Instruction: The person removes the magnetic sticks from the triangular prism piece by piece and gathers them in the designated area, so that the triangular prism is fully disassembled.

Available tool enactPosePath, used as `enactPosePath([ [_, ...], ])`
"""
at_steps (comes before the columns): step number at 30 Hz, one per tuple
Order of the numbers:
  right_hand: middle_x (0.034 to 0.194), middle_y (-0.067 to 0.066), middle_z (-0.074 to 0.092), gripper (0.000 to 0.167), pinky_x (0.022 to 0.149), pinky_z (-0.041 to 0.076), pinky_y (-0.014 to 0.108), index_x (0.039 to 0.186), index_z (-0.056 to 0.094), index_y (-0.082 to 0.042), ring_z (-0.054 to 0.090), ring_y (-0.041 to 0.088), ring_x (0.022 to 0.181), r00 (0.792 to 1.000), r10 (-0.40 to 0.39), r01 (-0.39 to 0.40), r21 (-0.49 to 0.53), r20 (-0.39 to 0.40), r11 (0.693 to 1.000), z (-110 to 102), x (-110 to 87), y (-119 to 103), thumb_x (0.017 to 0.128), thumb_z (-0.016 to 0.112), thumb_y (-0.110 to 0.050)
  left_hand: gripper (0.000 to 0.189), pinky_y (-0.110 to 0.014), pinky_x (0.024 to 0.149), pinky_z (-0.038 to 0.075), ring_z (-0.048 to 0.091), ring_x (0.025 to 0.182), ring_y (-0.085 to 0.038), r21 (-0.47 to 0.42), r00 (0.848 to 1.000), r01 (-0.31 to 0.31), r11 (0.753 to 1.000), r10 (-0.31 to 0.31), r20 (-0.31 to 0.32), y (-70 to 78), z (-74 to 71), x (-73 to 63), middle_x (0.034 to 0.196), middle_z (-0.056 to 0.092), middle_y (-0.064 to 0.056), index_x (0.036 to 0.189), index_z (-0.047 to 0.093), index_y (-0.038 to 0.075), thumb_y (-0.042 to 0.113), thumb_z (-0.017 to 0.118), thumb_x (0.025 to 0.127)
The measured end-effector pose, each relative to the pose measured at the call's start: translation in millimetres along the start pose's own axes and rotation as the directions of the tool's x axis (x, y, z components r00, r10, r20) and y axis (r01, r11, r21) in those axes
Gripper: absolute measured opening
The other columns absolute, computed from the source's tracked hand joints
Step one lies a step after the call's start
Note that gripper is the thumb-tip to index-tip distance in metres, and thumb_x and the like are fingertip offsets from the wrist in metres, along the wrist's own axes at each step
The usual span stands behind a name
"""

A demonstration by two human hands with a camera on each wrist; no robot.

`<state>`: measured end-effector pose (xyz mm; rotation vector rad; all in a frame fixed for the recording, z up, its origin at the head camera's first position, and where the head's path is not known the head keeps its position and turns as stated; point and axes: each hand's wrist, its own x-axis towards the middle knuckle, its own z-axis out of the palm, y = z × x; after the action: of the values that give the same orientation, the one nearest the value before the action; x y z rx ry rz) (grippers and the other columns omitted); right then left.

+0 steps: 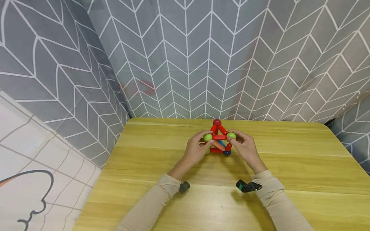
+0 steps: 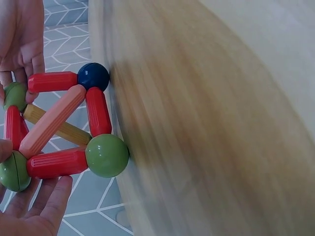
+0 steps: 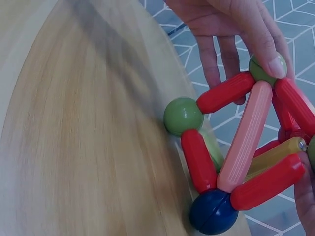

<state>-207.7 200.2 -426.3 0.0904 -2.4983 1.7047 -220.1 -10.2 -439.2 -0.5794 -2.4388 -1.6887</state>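
A frame of magnetic rods and balls stands on the wooden table, with red rods (image 1: pixel 219 137) and a red ball (image 1: pixel 217 122) at its top. My left hand (image 1: pixel 196 148) pinches the left upper green ball (image 1: pixel 207 137). The right upper green ball (image 1: pixel 231 136) is held between the thumb and fingers of my right hand (image 1: pixel 245 148). Low down are a dark blue ball (image 2: pixel 93 76) and another green ball (image 2: pixel 107 155). A pink rod (image 3: pixel 246 135) slants across one side. From the blue ball a red rod (image 3: pixel 268 182) rises towards the right green ball; contact there is unclear.
The wooden table (image 1: pixel 162 160) reaches out on both sides of the frame. Grey curtain (image 1: pixel 185 64) with white lines hangs behind its back edge. A white patterned surface (image 1: pixel 43 154) lies at the left. Black wrist devices (image 1: pixel 248 186) sit at the cuffs.
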Motion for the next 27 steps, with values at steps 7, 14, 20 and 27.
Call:
enactPosePath([
  [7, 0.117, 0.023, 0.071, 0.035, 0.078, 0.052, 0.012, 0.128, 0.066, -0.002, 0.064, -0.009, 0.086, 0.999, -0.023, 0.022, -0.019, -0.033, 1.000, -0.2, 0.0, 0.2, 0.097, 0.065, -0.019, 0.036, -0.027, 0.087, 0.059, 0.067, 0.112, -0.024, 0.019, 1.000, 0.000, 1.000, 0.000, -0.001, -0.4, 3.2, 0.2, 0.130, 0.068, -0.008, 0.129, 0.066, 0.008, 0.015, 0.070, 0.095],
  [14, 0.121, 0.023, 0.070, 0.036, 0.077, 0.050, 0.010, 0.129, 0.066, -0.002, 0.061, -0.011, 0.086, 0.998, -0.025, 0.023, -0.039, -0.051, 0.999, 2.1, -0.5, -3.5, 0.098, 0.064, -0.020, 0.035, -0.028, 0.086, 0.060, 0.069, 0.107, -0.025, 0.028, 1.000, 0.003, 1.000, -0.003, -0.001, 0.3, 2.9, 0.0, 0.129, 0.068, -0.009, 0.129, 0.066, 0.008, 0.018, 0.070, 0.095],
  [20, 0.126, 0.024, 0.067, 0.038, 0.078, 0.052, 0.010, 0.132, 0.063, -0.002, 0.062, -0.011, 0.086, 0.998, 0.041, -0.040, 0.018, -0.043, 0.999, 3.5, 0.3, -4.9, 0.098, 0.062, -0.020, 0.035, -0.027, 0.084, 0.060, 0.071, 0.104, -0.026, 0.018, 1.000, 0.016, 1.000, -0.015, -0.006, 2.2, 3.3, -0.5, 0.129, 0.068, -0.009, 0.128, 0.066, 0.007, 0.016, 0.070, 0.095],
  [27, 0.126, 0.022, 0.065, 0.039, 0.078, 0.053, 0.013, 0.133, 0.060, 0.000, 0.062, -0.009, 0.086, 0.990, 0.125, -0.121, 0.064, -0.064, 0.991, 2.9, 1.4, -10.0, 0.098, 0.058, -0.018, 0.034, -0.024, 0.081, 0.060, 0.070, 0.101, -0.025, 0.047, 1.000, -0.020, 0.999, 0.021, -0.019, 3.7, 6.0, 1.0, 0.126, 0.069, -0.010, 0.126, 0.067, 0.008, 0.015, 0.072, 0.093],
])
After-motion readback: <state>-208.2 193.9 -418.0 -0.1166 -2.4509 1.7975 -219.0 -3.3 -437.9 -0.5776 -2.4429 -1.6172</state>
